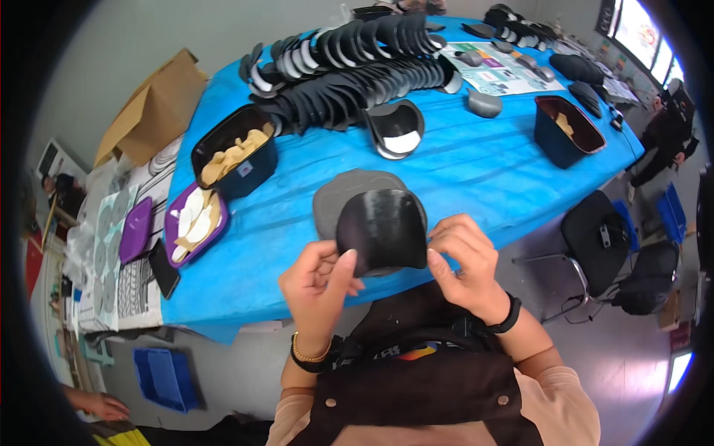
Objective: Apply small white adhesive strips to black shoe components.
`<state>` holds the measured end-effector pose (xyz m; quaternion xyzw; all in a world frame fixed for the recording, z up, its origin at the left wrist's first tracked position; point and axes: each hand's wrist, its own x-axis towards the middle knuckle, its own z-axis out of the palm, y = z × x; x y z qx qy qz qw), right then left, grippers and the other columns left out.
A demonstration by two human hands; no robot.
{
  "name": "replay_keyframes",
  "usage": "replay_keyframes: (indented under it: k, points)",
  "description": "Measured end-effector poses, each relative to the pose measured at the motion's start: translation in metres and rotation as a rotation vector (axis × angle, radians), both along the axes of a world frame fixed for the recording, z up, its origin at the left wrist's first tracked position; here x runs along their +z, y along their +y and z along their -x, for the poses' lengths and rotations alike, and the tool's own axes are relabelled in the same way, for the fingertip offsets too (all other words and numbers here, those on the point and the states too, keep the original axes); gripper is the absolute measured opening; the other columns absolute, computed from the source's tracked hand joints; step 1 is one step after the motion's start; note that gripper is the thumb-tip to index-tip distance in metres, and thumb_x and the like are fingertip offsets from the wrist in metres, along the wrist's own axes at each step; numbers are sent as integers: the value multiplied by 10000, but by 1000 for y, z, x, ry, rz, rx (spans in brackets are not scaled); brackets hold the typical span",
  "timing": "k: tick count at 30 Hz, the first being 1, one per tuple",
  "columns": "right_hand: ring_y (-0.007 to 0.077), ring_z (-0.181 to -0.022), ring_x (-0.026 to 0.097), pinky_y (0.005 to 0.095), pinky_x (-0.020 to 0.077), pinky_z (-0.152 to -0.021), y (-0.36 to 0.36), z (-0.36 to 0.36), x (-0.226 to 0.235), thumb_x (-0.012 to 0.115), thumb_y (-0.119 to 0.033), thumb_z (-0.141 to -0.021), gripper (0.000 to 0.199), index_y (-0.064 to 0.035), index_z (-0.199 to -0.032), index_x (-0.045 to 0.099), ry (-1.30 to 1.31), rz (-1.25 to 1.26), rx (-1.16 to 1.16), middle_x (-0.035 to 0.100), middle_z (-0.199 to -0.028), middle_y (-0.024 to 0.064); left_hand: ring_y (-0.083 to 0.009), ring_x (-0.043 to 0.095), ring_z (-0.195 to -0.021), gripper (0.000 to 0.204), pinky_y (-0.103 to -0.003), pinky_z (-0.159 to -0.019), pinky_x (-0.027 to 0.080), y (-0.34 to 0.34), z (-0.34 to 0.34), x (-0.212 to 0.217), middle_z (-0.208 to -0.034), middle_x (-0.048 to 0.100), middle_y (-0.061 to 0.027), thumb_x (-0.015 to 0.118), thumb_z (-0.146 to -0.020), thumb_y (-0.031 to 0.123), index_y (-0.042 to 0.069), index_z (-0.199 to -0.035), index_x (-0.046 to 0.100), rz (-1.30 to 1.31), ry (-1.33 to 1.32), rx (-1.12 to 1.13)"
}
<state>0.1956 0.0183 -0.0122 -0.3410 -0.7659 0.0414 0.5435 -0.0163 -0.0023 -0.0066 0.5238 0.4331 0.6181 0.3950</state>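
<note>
Black visor piece (382,227) at frame centre, over a grey one (329,197); left hand (318,279) and right hand (467,259) pinch its sides, fingers curled; seemingly a positioning step; next calls for even grip.

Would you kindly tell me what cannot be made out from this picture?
Head view:
Underside of the curved black piece: hidden by its upper face.
Middle of the grey piece: covered by the black one.
Rest of the co-worker's arm: cut off by the dark rim.
Fine print on the coloured sheet: too small.
</note>
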Motion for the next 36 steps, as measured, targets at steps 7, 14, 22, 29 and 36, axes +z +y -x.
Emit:
replay_keyframes:
  k: [7,14,22,29,36]
  points:
    - [272,-733,593,363,465,-655,6,-1,7,661,-100,-822,84,-41,-771,631,-33,4,9,616,-753,80,-74,620,-561,106,-198,-483,476,8,0,8,-707,652,-62,670,-904,23,-65,-916,611,-24,18,24]
    - [263,-691,579,359,436,-609,8,7,5,703,-106,-804,123,-51,-752,607,-41,-22,-36,604,-736,73,-97,597,-529,116,-203,-481,452,6,-1,6,-673,626,-69,647,-920,43,-62,-931,599,-64,47,27]
    - [264,-697,580,355,438,-621,11,9,2,709,-110,-809,125,-44,-763,614,-81,-3,-72,605,-737,75,-75,627,-592,159,-185,-503,472,3,2,3,-745,656,-69,720,-877,42,-64,-921,611,-68,36,3]
    - [271,-718,588,360,445,-646,10,1,15,740,-224,-790,203,-41,-806,654,-134,3,-105,626,-771,75,-78,597,-546,100,-214,-513,463,7,7,6,-688,643,-60,656,-911,28,-59,-934,613,-272,307,212]
    - [293,-793,591,352,457,-678,21,-3,58,729,-274,-797,298,-46,-970,646,-112,26,15,628,-874,107,-237,616,-683,124,-307,-556,460,27,37,60,-824,626,-75,685,-803,45,75,-922,665,-585,1042,176]
